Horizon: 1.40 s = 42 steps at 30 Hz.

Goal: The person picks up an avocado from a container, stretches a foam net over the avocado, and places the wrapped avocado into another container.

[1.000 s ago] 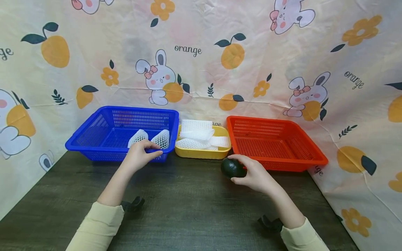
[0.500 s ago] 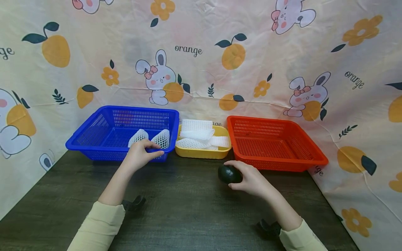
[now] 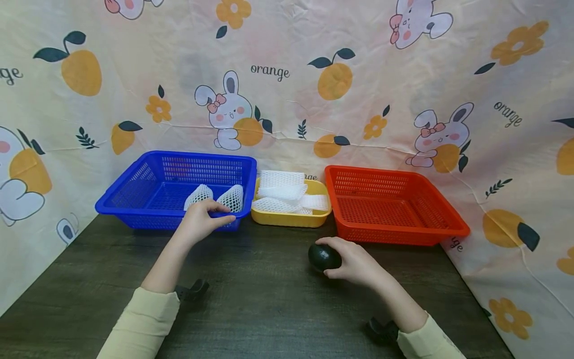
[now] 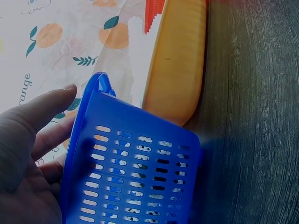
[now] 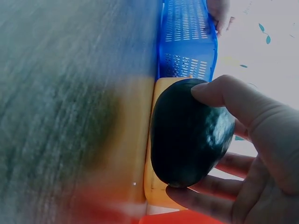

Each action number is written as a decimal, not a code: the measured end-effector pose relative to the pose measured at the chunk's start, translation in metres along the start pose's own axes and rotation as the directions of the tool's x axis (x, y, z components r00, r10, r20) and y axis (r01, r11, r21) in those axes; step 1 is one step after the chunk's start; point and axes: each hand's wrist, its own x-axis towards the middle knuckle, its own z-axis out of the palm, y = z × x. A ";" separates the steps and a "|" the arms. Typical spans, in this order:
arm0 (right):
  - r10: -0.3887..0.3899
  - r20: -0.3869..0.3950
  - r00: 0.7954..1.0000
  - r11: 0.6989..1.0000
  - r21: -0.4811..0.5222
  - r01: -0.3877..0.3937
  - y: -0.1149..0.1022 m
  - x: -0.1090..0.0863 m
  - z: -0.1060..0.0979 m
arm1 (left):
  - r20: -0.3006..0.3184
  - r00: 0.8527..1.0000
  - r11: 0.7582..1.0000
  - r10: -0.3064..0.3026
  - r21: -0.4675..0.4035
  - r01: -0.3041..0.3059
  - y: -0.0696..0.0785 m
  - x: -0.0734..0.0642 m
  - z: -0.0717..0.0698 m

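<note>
Right hand [image 3: 354,263]: pinching avocado [image 3: 321,257], near red basket [image 3: 390,234].
Left hand [image 3: 199,221]: loosely spread at blue basket [image 3: 143,219] rim, beside two foam nets [image 3: 231,198].
Between baskets: yellow tub [image 3: 287,219].

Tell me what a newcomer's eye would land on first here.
Probably the glossy dark green fruit, held in the right hand in front of the yellow container. Next come the bright baskets along the back: the blue basket at the left, with two white mesh-wrapped items inside, and the red basket at the right. Behind them, the cloth printed with rabbits and oranges would also draw attention.
</note>
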 end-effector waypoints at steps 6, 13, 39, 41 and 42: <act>0.023 0.031 0.999 1.000 -0.011 -0.022 0.001 0.000 0.003 | 0.001 1.000 1.000 -0.003 -0.006 0.003 0.000 0.000 0.000; 0.013 0.051 0.999 1.000 -0.014 -0.012 0.002 0.001 0.009 | -0.003 1.000 1.000 0.005 -0.015 -0.005 -0.001 0.000 0.001; 0.090 0.080 0.993 0.996 -0.001 -0.091 0.000 0.001 0.009 | 0.023 1.000 1.000 -0.006 0.019 0.006 0.000 0.002 -0.001; 0.093 0.082 0.992 0.996 0.002 -0.093 0.001 0.001 0.008 | 0.026 1.000 1.000 -0.008 0.019 0.007 0.000 0.002 -0.001; 0.093 0.082 0.992 0.996 0.003 -0.094 0.001 0.001 0.008 | 0.027 1.000 1.000 -0.010 0.019 0.009 0.000 0.002 -0.001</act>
